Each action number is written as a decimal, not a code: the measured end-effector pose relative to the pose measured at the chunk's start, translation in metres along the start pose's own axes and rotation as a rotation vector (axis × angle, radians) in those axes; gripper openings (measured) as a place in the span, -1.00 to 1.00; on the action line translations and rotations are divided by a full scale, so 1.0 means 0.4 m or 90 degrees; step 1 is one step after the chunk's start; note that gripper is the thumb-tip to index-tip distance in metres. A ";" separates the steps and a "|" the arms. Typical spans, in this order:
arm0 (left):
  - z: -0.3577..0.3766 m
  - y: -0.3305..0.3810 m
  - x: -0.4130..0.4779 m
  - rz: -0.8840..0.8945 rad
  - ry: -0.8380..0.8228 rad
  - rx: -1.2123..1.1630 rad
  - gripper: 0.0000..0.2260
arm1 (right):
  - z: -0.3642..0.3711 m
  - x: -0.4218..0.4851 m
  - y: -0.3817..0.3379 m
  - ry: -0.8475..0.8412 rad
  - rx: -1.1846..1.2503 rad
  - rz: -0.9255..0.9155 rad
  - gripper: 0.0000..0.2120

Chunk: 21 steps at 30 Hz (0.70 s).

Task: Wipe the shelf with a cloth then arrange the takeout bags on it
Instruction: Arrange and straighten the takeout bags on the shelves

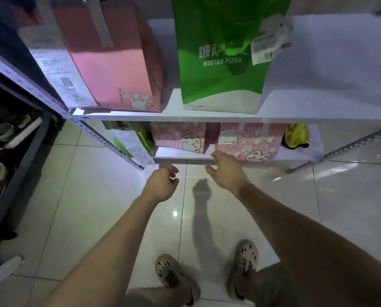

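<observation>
A white upper shelf (326,103) carries a pink takeout bag (116,69) on the left and a green "Mister Pizza" bag (220,85) in the middle. On the lower shelf (163,151) stand a green bag (140,136) and two pink cat-print bags (180,138) (251,142), with a yellow cloth (295,136) bunched at the right. My left hand (161,185) hovers below the lower shelf's front edge, fingers loosely curled, holding nothing. My right hand (225,171) reaches toward the right cat-print bag with relaxed fingers, empty.
A dark rack (12,134) with shoes and clutter stands at the left. Perforated grey shelf posts (109,142) (349,147) slant down at both sides. Glossy white floor tiles (351,207) lie below, with my feet in sandals (176,278) near the bottom.
</observation>
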State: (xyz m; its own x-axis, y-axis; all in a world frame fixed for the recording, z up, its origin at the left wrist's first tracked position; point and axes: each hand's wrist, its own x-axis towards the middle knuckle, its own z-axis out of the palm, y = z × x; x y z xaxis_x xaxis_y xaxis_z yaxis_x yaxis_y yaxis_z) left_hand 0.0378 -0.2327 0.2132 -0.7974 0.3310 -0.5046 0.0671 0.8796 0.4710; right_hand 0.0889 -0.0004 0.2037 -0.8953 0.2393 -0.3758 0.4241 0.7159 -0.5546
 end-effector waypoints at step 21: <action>0.136 -0.231 0.597 -0.016 0.342 -0.181 -0.51 | 0.333 0.442 0.077 0.301 0.143 0.060 -0.37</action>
State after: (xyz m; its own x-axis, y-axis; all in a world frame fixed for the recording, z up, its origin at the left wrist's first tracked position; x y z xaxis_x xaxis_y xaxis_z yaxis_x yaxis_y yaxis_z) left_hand -0.1260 -0.2162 0.0099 -0.9928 0.0279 -0.1169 -0.0588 0.7351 0.6754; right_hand -0.0380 -0.0235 0.0212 -0.7935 0.6027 -0.0840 0.4779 0.5317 -0.6992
